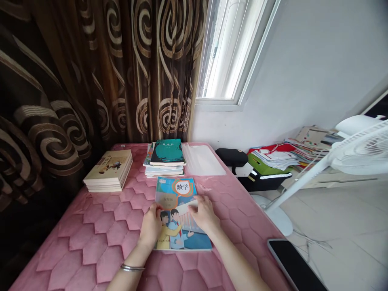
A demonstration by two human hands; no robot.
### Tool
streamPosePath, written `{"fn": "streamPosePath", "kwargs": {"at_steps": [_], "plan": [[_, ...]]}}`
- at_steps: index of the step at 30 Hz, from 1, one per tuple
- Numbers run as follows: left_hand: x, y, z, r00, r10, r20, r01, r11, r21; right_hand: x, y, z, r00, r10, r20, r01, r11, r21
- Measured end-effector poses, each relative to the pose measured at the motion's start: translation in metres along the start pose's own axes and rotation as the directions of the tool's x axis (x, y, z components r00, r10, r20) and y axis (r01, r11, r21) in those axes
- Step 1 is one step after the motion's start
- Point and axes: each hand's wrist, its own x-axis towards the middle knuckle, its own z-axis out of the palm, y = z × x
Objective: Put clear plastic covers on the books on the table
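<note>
Silver metal bangle is on the L wrist, nr the btm of the view. Far L, a dark brown curtain w/ pale swirls hangs down. By it, a neat pile of tan books sits on the pink padded bed cover. Next, L hand is at the L edge of a blue maths book w/ kids on front; its thumb & finger are close together, but can't tell if they pinch it. The book lies flat, mid-bed. Just behind it is a mixed book pile w/ a green book on top. R hand touches the book's R side, thumb on the cover, a bit apart from the fingers; can't tell if they grip. Past it, a clear plastic sheet lies flat nr the white window. Then a black zip case, a green box w/ papers, a black phone on the bed's R edge & a big white fan on the floor.
</note>
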Motion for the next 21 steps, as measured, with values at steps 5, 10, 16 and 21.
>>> {"fn": "streamPosePath", "kwargs": {"at_steps": [5, 10, 16, 21], "plan": [[0.005, -0.003, -0.006, 0.999, -0.002, -0.037, 0.000, 0.999, -0.050, 0.006, 0.010, 0.008, 0.998, 0.016, -0.058, -0.016, 1.000, 0.013], [0.008, -0.010, -0.005, 0.998, 0.010, -0.059, -0.017, 0.993, -0.119, 0.006, 0.016, -0.002, 0.996, 0.065, 0.068, -0.067, 0.997, 0.033], [0.008, -0.005, -0.006, 0.997, -0.011, -0.082, 0.003, 0.995, -0.098, 0.006, 0.018, -0.009, 0.980, 0.012, 0.201, -0.044, 0.987, 0.156], [0.013, 0.000, -0.014, 0.994, -0.061, -0.088, 0.041, 0.978, -0.206, 0.009, 0.023, -0.005, 0.979, -0.003, 0.204, -0.047, 0.969, 0.241]]}}
